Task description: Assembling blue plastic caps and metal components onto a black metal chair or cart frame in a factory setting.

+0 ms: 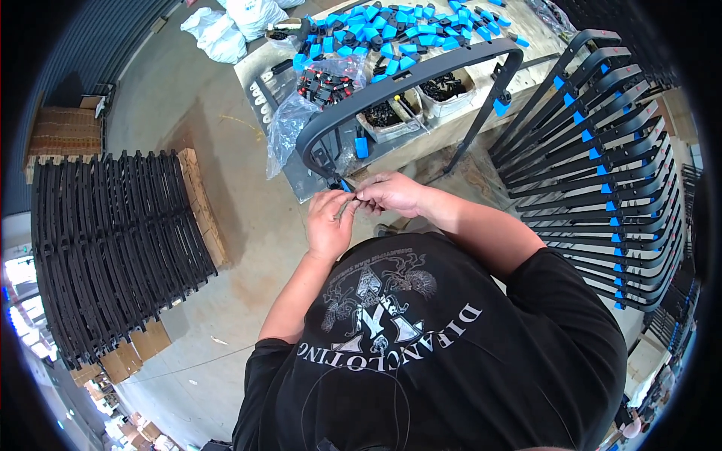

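Observation:
A black U-shaped frame (398, 85) stands at the workbench (425, 148), its curved top arching over the bench's near edge. Both hands are together by the lower end of its left leg, where a bit of blue shows. My left hand (329, 222) has its thumb and fingers pinched together. Against it, my right hand (389, 194) is closed too, its fingertips meeting the left ones. Whatever small thing sits between the fingers is mostly hidden. A blue piece (502, 107) is on the frame's other leg.
Blue-and-black parts (391, 31) are heaped on the bench. Nearer are boxes of small black parts (445, 86) and a clear plastic bag (289, 128) beside red-and-black pieces (329, 84). Finished-looking frames (602, 161) stand in a row at right; black bars (120, 240) are stacked at left.

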A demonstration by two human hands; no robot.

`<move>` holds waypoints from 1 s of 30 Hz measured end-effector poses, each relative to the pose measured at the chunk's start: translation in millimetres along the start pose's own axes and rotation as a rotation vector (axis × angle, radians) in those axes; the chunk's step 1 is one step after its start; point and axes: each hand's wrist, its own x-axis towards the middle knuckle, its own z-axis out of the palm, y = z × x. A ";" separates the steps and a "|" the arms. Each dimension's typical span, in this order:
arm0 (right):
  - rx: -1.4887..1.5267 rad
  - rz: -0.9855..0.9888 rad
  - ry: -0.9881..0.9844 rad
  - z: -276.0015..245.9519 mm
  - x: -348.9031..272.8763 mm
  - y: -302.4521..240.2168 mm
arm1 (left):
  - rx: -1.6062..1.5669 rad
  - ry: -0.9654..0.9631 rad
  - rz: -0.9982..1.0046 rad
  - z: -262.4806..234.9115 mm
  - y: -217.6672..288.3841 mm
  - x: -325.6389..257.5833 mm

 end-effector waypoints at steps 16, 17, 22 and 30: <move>-0.415 -0.147 0.241 4.2 51.8 -11.6 | 0.167 -0.206 -0.611 5.4 -33.3 11.6; -0.453 -0.162 0.222 6.1 53.0 -12.1 | 0.165 -0.204 -0.614 3.0 -35.0 15.2; -0.480 -0.185 0.212 6.7 59.2 -11.6 | 0.361 -0.467 -0.572 -2.9 -33.8 32.4; -0.377 0.060 0.194 8.0 60.7 -27.6 | 0.364 -0.500 -0.582 -2.2 -39.9 33.7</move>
